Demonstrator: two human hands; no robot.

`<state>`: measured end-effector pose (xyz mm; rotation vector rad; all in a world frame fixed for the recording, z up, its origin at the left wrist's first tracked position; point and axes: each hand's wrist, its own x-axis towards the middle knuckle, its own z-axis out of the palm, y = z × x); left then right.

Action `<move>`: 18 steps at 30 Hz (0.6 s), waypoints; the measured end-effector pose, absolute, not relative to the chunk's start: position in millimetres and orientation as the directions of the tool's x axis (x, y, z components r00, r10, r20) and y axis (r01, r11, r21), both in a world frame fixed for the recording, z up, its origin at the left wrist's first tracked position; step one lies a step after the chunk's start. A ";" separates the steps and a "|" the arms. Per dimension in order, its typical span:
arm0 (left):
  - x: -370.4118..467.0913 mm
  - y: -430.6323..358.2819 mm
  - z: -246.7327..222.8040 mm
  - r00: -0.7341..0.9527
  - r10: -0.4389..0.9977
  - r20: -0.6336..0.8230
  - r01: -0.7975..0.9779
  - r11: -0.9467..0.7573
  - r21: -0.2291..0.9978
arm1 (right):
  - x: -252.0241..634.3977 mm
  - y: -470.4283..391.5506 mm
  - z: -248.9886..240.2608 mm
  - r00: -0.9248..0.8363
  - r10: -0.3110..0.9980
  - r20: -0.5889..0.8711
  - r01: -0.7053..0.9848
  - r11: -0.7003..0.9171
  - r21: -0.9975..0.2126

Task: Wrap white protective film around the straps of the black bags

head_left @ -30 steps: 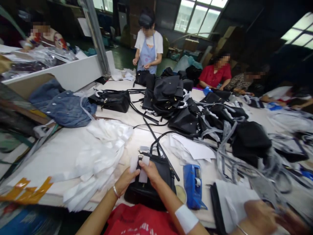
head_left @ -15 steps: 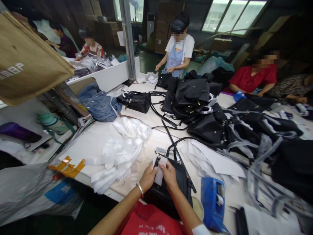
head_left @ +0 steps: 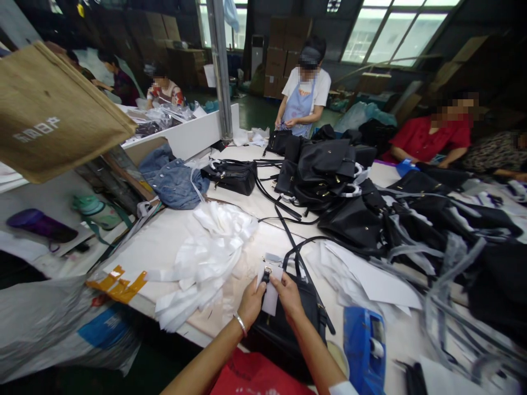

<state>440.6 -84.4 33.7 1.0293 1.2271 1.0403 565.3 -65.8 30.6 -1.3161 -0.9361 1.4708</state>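
Observation:
A black handbag lies at the table's front edge, partly hidden under my forearms. Above it, my left hand is closed on a short black strap with a metal ring. My right hand pinches a strip of white wrapping that lies behind and beside that strap. Both thumbs rest on top, close to each other. The fingertips underneath are hidden.
White wrapping strips are heaped to the left, and orange tape pieces hang on the edge. A blue tape dispenser stands right. Black bags pile up behind. A co-worker in an apron stands across the table.
The view has shifted slightly, so the scene sits lower and to the right. The white strip now lies flatter around the strap's ring; both hands keep their hold.

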 end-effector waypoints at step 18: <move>441.9 -83.9 30.1 0.066 0.960 -0.272 -0.129 0.279 0.952 | 565.5 -66.5 31.1 0.166 0.948 -0.270 0.008 -0.275 -0.961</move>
